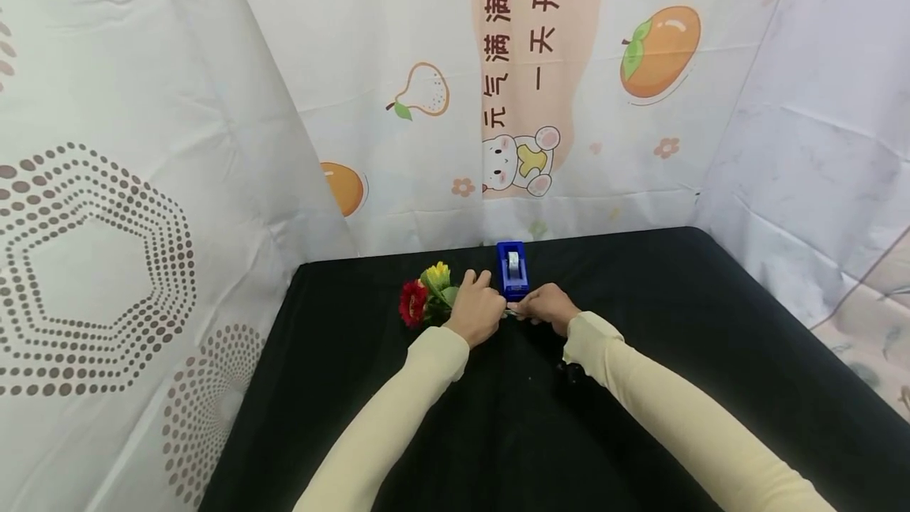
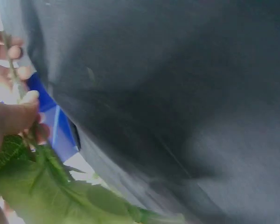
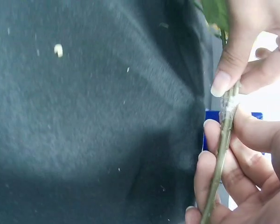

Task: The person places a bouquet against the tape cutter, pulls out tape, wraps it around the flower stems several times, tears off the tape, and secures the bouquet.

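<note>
A small bouquet with a red flower [image 1: 412, 304] and a yellow flower [image 1: 436, 273] lies toward the left, its stems [image 3: 218, 175] running to the right. My left hand [image 1: 478, 308] pinches the stems between thumb and fingers, just below the green leaves [image 2: 60, 193]. Farther along, my right hand [image 1: 546, 304] holds the lower stems, thumb on one side and curled fingers on the other. Between the two hands, clear tape [image 3: 229, 105] wraps around the stems. Directly behind the hands stands a blue tape dispenser [image 1: 512, 271] with a roll in it.
Black cloth [image 1: 455, 433] covers the table. A small dark object [image 1: 569, 372] lies under the right forearm. Tiny scraps, one of them a pale bit [image 3: 58, 50], are scattered on the cloth. Printed white curtains [image 1: 426, 148] hang behind the table and along its sides.
</note>
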`<action>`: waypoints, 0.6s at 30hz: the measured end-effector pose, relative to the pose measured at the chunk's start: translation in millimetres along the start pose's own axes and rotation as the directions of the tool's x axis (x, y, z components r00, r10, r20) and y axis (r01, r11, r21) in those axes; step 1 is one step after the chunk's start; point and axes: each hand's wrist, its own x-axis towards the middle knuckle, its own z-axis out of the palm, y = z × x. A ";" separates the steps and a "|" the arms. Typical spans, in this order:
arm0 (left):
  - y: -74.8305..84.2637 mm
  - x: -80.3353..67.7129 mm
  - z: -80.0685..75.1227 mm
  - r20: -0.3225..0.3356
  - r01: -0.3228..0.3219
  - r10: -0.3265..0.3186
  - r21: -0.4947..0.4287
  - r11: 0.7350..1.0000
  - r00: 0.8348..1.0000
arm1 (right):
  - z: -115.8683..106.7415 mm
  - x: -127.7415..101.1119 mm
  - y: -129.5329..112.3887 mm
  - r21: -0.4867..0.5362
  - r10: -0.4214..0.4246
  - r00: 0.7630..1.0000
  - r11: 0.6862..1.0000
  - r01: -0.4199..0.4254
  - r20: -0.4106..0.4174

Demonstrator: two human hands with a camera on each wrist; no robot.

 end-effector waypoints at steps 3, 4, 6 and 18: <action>-3.3 -6.8 -0.9 -0.069 -0.087 0.092 0.078 0.993 0.993 | -1.2 -5.5 -0.5 0.027 0.018 0.999 0.999 -0.019 0.040; -4.4 -9.8 -1.0 -0.096 -0.113 0.123 0.105 0.988 0.988 | -1.4 -7.0 -0.7 0.029 0.016 0.998 0.999 -0.018 0.054; -6.1 -15.6 -0.9 -0.152 -0.154 0.178 0.157 0.976 0.972 | -1.0 -9.0 -0.6 0.039 0.024 0.997 0.999 -0.027 0.071; -7.1 -29.8 1.8 -0.371 -0.262 0.347 0.261 0.929 0.862 | -12.8 -17.3 -3.8 0.056 0.117 0.950 0.989 -0.138 0.288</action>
